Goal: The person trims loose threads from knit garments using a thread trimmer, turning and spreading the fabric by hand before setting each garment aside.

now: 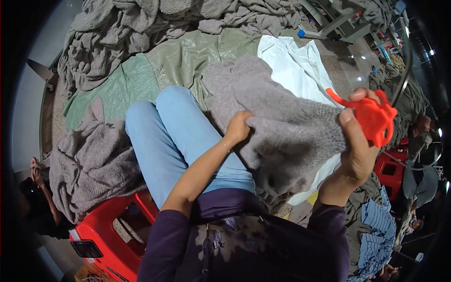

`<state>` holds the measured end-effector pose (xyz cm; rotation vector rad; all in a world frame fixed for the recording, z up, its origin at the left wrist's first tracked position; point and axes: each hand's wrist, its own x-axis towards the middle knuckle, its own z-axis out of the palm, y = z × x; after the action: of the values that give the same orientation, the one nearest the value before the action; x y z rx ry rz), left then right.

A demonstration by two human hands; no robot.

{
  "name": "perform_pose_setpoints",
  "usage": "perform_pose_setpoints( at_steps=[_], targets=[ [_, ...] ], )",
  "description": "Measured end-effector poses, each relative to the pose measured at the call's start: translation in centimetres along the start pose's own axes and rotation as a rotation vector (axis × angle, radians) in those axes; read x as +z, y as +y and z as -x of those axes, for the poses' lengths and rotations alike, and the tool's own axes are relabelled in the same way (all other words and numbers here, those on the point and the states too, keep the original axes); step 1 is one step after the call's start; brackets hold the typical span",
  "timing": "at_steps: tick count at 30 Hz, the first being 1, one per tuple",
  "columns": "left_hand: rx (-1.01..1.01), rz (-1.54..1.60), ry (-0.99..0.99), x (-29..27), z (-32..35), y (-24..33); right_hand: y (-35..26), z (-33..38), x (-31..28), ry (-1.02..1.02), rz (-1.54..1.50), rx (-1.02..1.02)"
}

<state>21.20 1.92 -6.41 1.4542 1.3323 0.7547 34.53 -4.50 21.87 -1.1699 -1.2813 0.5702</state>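
Observation:
A fuzzy grey knitted garment spreads from beside my knees toward the right. My left hand is closed on a fold of it, just right of my thigh. Raised at the right, my right hand grips the ribbed end of the knit. The same hand also holds a red plastic piece with curved arms and a loop; its exact kind I cannot tell. My palm and the fabric hide part of it.
Grey knitwear is heaped at the far side. Another grey knit pile lies left, by a red plastic stool with a phone on its edge. White cloth and green sheeting cover the floor. A metal stand is far right.

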Motion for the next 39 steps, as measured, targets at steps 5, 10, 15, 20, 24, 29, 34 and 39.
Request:
perform_pose_setpoints(
  at_steps=[5,10,15,20,24,29,34,39],
  targets=[
    [0.238,0.082,0.817,-12.2,-3.7,-1.5,-0.7,-2.0,-2.4,0.084,0.094,-0.006],
    [0.815,0.049,1.008,-33.7,3.3,7.6,-0.5,-0.5,-1.1,-0.024,-0.019,-0.013],
    [0.994,-0.094,0.827,-37.2,14.6,14.0,-0.4,1.6,-1.9,-0.282,-0.014,-0.006],
    [0.663,-0.254,0.831,-36.8,17.2,6.5,4.1,3.5,2.0,-0.387,-0.043,0.195],
    [0.020,-0.052,1.062,-28.6,14.1,-7.1,15.4,4.3,3.7,-0.539,0.346,0.442],
    [-0.214,0.314,1.171,-19.7,15.5,-14.8,17.0,9.4,4.0,-0.372,0.404,0.172],
    [0.054,0.315,1.371,-19.9,15.8,-8.7,12.9,13.7,8.3,-0.502,0.464,-0.230],
    [-0.084,-0.086,1.016,-24.0,11.5,-8.9,15.6,14.1,14.0,-0.629,0.484,-0.406]
  ],
)
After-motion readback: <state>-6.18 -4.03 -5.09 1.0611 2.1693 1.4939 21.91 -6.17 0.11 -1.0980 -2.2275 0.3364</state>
